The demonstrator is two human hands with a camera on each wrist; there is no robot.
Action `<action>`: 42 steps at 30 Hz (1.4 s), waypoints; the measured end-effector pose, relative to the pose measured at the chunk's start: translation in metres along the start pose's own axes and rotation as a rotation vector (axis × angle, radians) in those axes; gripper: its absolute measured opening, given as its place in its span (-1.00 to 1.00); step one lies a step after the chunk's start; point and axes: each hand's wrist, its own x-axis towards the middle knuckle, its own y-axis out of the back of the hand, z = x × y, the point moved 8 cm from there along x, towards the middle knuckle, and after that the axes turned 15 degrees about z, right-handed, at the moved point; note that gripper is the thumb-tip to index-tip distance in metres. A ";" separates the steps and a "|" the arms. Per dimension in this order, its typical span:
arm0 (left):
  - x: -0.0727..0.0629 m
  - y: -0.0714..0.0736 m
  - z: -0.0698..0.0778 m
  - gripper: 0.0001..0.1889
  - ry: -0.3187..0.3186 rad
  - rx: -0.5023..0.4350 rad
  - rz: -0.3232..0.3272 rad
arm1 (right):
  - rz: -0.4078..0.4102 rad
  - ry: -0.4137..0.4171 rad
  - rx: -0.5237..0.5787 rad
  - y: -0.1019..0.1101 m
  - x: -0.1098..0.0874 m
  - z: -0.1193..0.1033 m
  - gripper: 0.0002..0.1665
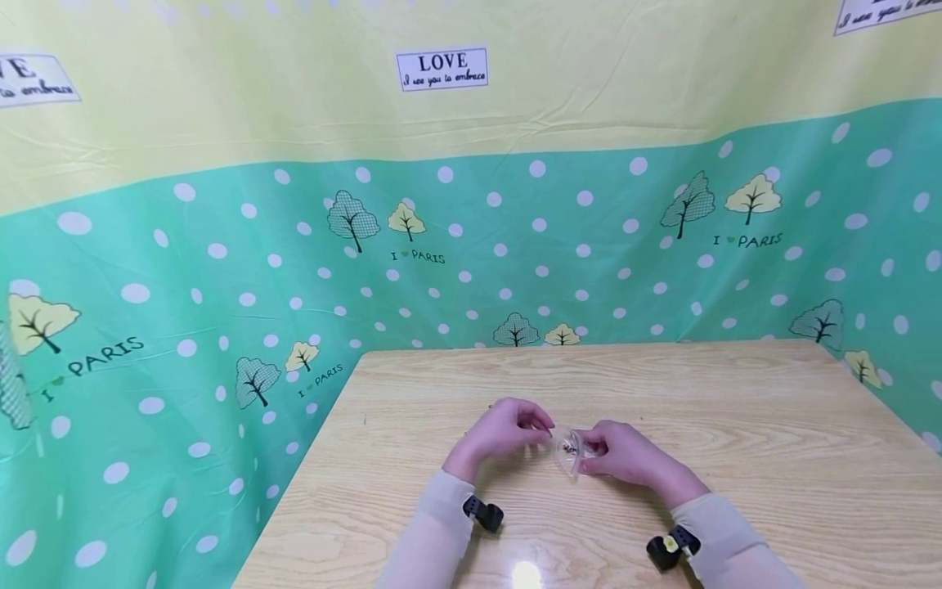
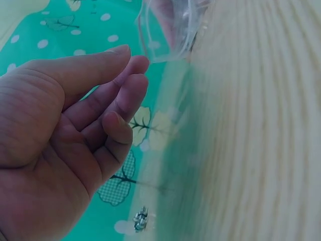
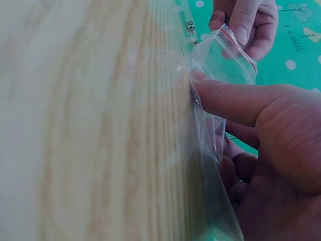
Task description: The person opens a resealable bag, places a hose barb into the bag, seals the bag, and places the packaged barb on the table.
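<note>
My right hand [image 1: 625, 454] pinches a clear zip-lock bag [image 1: 566, 460] between thumb and fingers, low over the wooden table. Small dark metal pieces [image 1: 570, 448] show through the plastic. Along the bag's mouth runs a red seal strip [image 3: 226, 33], seen in the right wrist view. Just left of that mouth is my left hand [image 1: 508, 429], its fingers loosely bent and the thumb near the index finger, with nothing visible between them. In the left wrist view, a cluster of small shiny metal parts [image 2: 141, 219] lies on the table beyond my left hand.
The wooden table [image 1: 383, 507] reaches back to a green and yellow patterned curtain [image 1: 456, 245], which also hangs along the left and right sides. Black wrist cameras are strapped over both sleeves. A bright light reflection [image 1: 526, 575] shows on the front of the table.
</note>
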 end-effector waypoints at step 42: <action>-0.006 0.082 -0.066 -0.80 0.182 0.094 0.272 | -0.008 -0.004 0.001 -0.001 -0.001 0.001 -0.33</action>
